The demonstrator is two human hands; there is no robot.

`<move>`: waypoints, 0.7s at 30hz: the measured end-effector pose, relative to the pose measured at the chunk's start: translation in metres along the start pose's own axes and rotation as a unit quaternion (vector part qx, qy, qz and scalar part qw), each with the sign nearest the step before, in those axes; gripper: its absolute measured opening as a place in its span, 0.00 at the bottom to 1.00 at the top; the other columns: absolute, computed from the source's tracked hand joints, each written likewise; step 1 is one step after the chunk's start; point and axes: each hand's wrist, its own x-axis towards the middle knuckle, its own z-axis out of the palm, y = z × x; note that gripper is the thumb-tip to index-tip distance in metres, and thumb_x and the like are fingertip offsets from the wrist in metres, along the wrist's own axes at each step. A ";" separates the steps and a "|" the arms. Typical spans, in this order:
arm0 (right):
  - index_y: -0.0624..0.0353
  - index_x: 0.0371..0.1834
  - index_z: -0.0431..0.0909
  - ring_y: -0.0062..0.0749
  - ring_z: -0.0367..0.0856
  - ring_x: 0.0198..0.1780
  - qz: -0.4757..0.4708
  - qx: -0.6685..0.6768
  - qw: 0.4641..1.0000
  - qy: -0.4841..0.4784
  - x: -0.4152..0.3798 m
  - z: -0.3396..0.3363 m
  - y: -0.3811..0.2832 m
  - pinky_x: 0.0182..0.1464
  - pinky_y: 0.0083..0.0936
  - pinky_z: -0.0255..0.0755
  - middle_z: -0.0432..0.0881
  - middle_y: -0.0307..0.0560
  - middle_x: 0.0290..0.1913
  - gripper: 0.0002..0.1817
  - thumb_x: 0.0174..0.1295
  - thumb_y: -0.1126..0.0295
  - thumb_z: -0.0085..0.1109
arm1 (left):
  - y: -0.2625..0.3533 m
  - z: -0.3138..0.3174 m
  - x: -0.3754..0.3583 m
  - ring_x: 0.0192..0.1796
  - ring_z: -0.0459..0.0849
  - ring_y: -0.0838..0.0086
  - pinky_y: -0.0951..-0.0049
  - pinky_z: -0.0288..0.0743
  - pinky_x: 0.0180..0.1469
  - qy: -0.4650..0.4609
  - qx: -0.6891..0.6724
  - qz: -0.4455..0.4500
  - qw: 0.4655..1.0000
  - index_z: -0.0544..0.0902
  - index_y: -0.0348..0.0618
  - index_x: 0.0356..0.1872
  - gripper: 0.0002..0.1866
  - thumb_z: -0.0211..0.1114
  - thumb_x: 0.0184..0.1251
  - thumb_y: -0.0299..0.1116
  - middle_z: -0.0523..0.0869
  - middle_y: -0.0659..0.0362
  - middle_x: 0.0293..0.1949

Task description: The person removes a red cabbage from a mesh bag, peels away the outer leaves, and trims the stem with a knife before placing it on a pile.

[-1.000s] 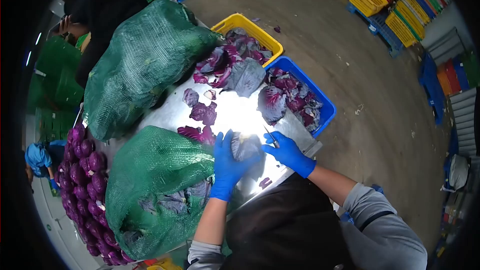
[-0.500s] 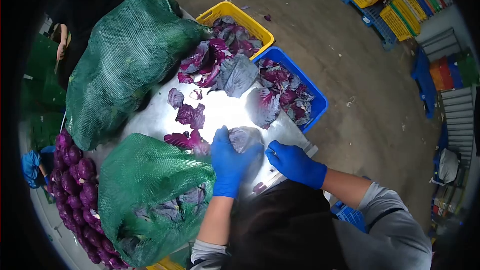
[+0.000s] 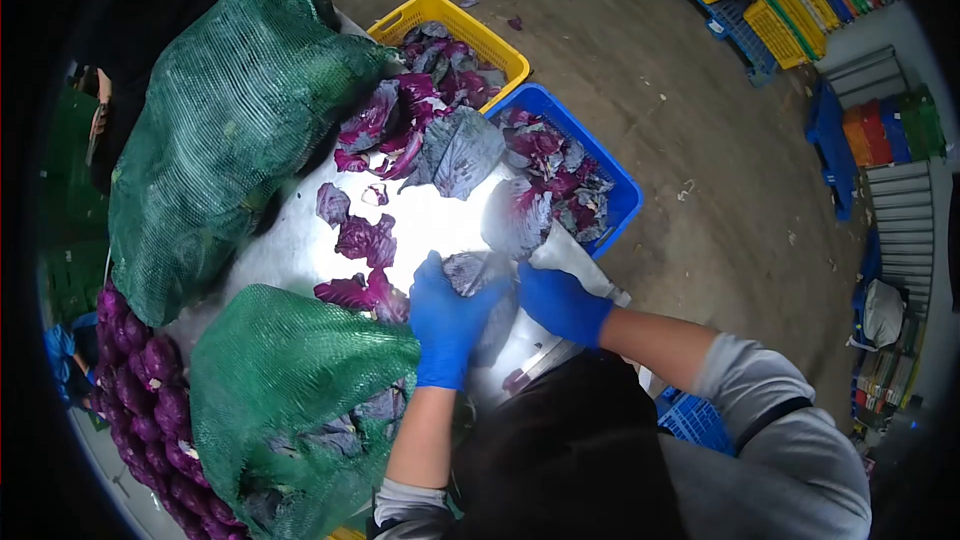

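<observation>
In the head view my left hand [image 3: 448,325], in a blue glove, is closed around a red cabbage [image 3: 475,270] with greyish-purple outer leaves. Much of the cabbage is covered by that hand and smeared by motion. At the cabbage's right side is my right hand [image 3: 565,306], also blue-gloved, with its fingers curled in. What they grip, if anything, is hidden. Loose purple leaves [image 3: 368,240] lie on the shiny metal table [image 3: 300,225] beyond my hands. A large loose leaf [image 3: 518,218] rests by the table's right edge.
A yellow crate [image 3: 450,8] and a blue crate [image 3: 625,185] of leaves stand at the table's far edge. Two green mesh sacks, one full [image 3: 230,110] and one slack [image 3: 290,360], lie left. Peeled cabbages [image 3: 150,390] are piled far left. Another person's hand [image 3: 102,90] shows upper left.
My right hand has come closer to the cabbage and turned slightly. The left hand keeps its hold on the cabbage. The whole view has shifted a little.
</observation>
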 end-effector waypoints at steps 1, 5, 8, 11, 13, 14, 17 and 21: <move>0.64 0.46 0.68 0.44 0.79 0.30 -0.005 -0.002 1.000 -0.031 0.009 0.008 0.006 0.31 0.37 0.73 0.79 0.51 0.33 0.13 0.68 0.66 0.39 | 0.002 0.000 -0.001 0.52 0.77 0.55 0.63 0.71 0.55 -0.009 0.034 0.002 0.999 0.69 0.26 0.55 0.51 0.76 0.34 0.57 0.75 0.41 0.51; 0.65 0.49 0.68 0.43 0.79 0.27 0.010 -0.003 1.000 -0.025 0.022 0.030 0.023 0.29 0.35 0.74 0.81 0.52 0.34 0.19 0.70 0.60 0.35 | -0.016 -0.003 -0.020 0.53 0.76 0.59 0.65 0.70 0.57 0.026 -0.067 0.011 0.997 0.67 0.28 0.57 0.50 0.78 0.33 0.52 0.75 0.44 0.50; 0.62 0.57 0.66 0.34 0.78 0.24 0.007 0.182 0.982 -0.042 0.016 0.026 0.035 0.28 0.30 0.74 0.81 0.46 0.34 0.18 0.67 0.66 0.45 | -0.028 0.002 -0.031 0.56 0.73 0.67 0.69 0.66 0.60 0.045 -0.200 0.092 0.974 0.67 0.34 0.61 0.44 0.78 0.38 0.34 0.72 0.51 0.56; 0.60 0.65 0.61 0.28 0.80 0.32 -0.024 0.357 0.934 -0.017 0.002 0.020 0.039 0.36 0.26 0.76 0.80 0.44 0.42 0.28 0.59 0.76 0.53 | -0.027 0.001 -0.041 0.56 0.72 0.67 0.67 0.67 0.60 0.018 -0.327 0.115 0.938 0.66 0.35 0.61 0.44 0.78 0.40 0.37 0.71 0.49 0.56; 0.54 0.65 0.61 0.35 0.80 0.39 -0.043 0.220 0.969 0.100 -0.017 -0.016 0.012 0.44 0.27 0.72 0.79 0.52 0.42 0.33 0.52 0.76 0.54 | -0.038 -0.006 -0.044 0.58 0.71 0.65 0.66 0.65 0.61 -0.003 -0.338 0.074 0.938 0.65 0.37 0.62 0.43 0.77 0.40 0.35 0.68 0.48 0.59; 0.53 0.65 0.62 0.36 0.80 0.41 -0.024 0.213 0.974 0.079 -0.021 -0.022 0.010 0.44 0.27 0.72 0.79 0.52 0.42 0.33 0.50 0.76 0.54 | -0.045 -0.011 -0.044 0.60 0.69 0.63 0.65 0.64 0.62 -0.026 -0.347 0.037 0.937 0.65 0.39 0.62 0.43 0.76 0.41 0.33 0.66 0.47 0.61; 0.55 0.64 0.63 0.37 0.79 0.40 -0.081 0.226 0.952 0.189 -0.019 -0.010 0.023 0.44 0.29 0.72 0.79 0.53 0.43 0.32 0.52 0.74 0.55 | -0.049 -0.035 -0.044 0.64 0.66 0.55 0.62 0.60 0.65 0.238 0.015 0.104 0.966 0.66 0.39 0.62 0.42 0.75 0.42 0.35 0.64 0.45 0.64; 0.59 0.62 0.64 0.38 0.79 0.42 0.001 0.178 0.978 0.105 -0.018 -0.024 0.010 0.46 0.30 0.72 0.79 0.54 0.45 0.30 0.53 0.73 0.55 | -0.013 -0.036 -0.053 0.64 0.65 0.49 0.59 0.59 0.65 0.184 0.124 0.160 0.962 0.65 0.37 0.63 0.46 0.77 0.40 0.40 0.66 0.41 0.63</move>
